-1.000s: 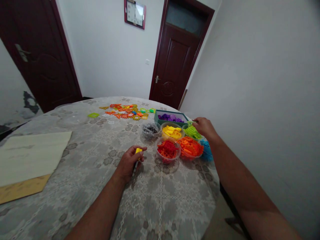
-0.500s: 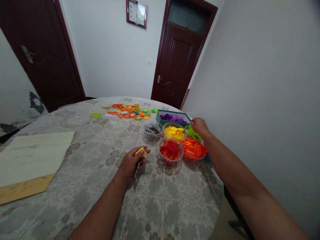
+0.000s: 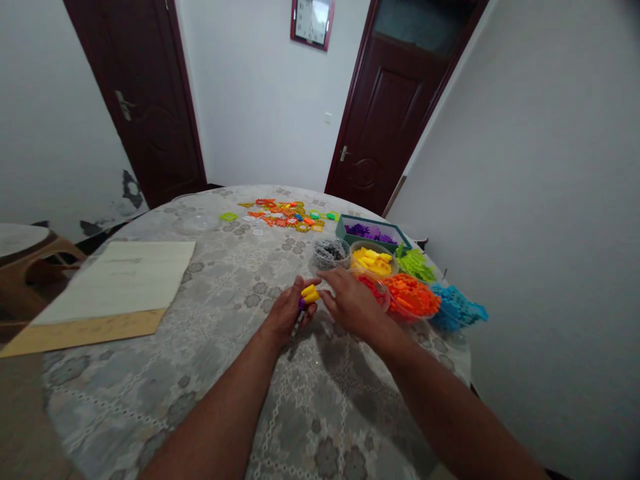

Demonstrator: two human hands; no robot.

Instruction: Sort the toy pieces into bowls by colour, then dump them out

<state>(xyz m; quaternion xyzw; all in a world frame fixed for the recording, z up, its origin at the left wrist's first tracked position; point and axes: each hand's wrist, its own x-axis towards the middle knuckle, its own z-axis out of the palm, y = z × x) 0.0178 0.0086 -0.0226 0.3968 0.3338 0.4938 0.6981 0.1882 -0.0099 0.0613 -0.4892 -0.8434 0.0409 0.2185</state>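
My left hand (image 3: 289,313) is closed on a yellow plastic building piece (image 3: 311,294), held above the patterned tablecloth. A small purple bit (image 3: 301,304) shows by its fingers, under the yellow piece. Just right of it is my right hand (image 3: 347,300), thumb and forefinger apart at the end of the yellow piece; whether they touch it I cannot tell. My right hand partly hides a clear bowl of red pieces (image 3: 375,288). Around it stand bowls of yellow pieces (image 3: 373,261), grey pieces (image 3: 331,251) and orange pieces (image 3: 411,297).
A green box (image 3: 350,233) with purple pieces stands behind the bowls. Light green pieces (image 3: 416,264) and blue pieces (image 3: 456,308) lie to the right. Mixed flat pieces (image 3: 285,215) are spread at the back. At left lies a pale board (image 3: 115,280); beyond is a stool (image 3: 30,267).
My right hand has come back from the green box and light green pieces to my left hand. A purple bit now shows at the left hand. The view has shifted.
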